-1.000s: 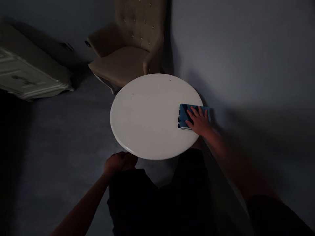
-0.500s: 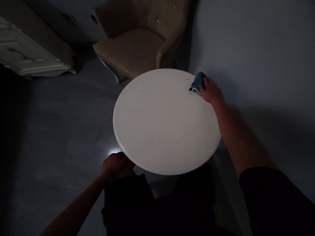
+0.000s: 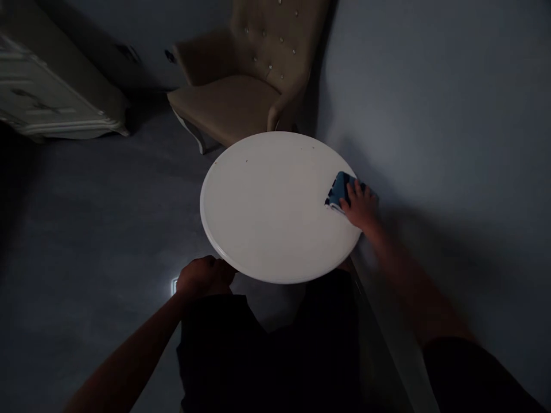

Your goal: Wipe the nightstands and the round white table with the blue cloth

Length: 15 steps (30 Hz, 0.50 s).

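Observation:
A round white table (image 3: 275, 212) stands in front of me, with a few small dark specks near its far edge. My right hand (image 3: 362, 206) rests with fingers spread on a folded blue cloth (image 3: 339, 188), pressing it to the tabletop at the right rim. The cloth has darker patches and a pale edge. Below the table's near left rim, my left hand (image 3: 202, 276) is closed above my knee. Its fingertips are in shadow, so what they hold, if anything, is hidden.
A tan tufted armchair (image 3: 232, 106) stands just behind the table. Close on the right is a pale wall (image 3: 430, 103). An ornate whitish cabinet (image 3: 60, 97) occupies the far left, and a small bright patch of light (image 3: 174, 285) shows beside my left hand.
My right hand has moved the cloth toward me along the table's right side, its fingers now more spread. My left hand stays by the near left rim. The view has shifted slightly.

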Each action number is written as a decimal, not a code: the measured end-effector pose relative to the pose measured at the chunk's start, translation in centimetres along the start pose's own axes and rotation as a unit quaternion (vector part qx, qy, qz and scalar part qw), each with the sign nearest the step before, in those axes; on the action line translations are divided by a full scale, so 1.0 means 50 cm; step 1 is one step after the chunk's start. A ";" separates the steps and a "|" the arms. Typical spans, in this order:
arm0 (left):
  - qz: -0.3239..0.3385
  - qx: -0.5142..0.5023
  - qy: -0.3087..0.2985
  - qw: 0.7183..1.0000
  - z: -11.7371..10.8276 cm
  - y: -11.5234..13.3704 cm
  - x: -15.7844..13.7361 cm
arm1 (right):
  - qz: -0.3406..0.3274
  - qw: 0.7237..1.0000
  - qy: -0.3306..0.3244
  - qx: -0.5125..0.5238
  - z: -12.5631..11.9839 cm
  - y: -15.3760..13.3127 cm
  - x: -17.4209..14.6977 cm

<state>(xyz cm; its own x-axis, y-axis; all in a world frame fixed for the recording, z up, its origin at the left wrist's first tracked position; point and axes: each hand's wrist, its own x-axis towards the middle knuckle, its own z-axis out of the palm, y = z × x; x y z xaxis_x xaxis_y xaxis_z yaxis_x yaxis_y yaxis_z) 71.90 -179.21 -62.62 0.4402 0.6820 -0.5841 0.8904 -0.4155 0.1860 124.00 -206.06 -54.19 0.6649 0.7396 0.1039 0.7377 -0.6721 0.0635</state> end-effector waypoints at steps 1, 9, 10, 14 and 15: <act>0.001 -0.003 -0.004 1.000 -0.002 0.002 -0.003 | -0.006 1.000 -0.002 0.006 0.003 -0.005 -0.058; 0.009 -0.016 0.001 1.000 0.006 -0.001 -0.013 | -0.111 0.992 0.016 0.060 0.033 -0.093 -0.414; 0.012 -0.015 0.001 1.000 0.006 -0.001 -0.014 | -0.122 0.991 0.012 0.058 0.030 -0.100 -0.423; 0.011 -0.013 0.006 1.000 -0.001 0.007 -0.024 | -0.146 0.988 -0.025 0.031 0.003 -0.104 -0.355; 0.009 -0.013 0.005 1.000 -0.004 0.011 -0.026 | -0.146 0.988 -0.037 0.021 -0.004 -0.102 -0.317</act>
<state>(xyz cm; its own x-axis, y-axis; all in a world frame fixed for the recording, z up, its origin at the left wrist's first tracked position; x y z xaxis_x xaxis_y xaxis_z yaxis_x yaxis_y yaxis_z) 71.84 -180.20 -61.57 0.4579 0.6796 -0.5731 0.8845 -0.4131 0.2169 109.67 -214.37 -55.98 0.4279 0.9037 0.0150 0.9029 -0.4281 0.0380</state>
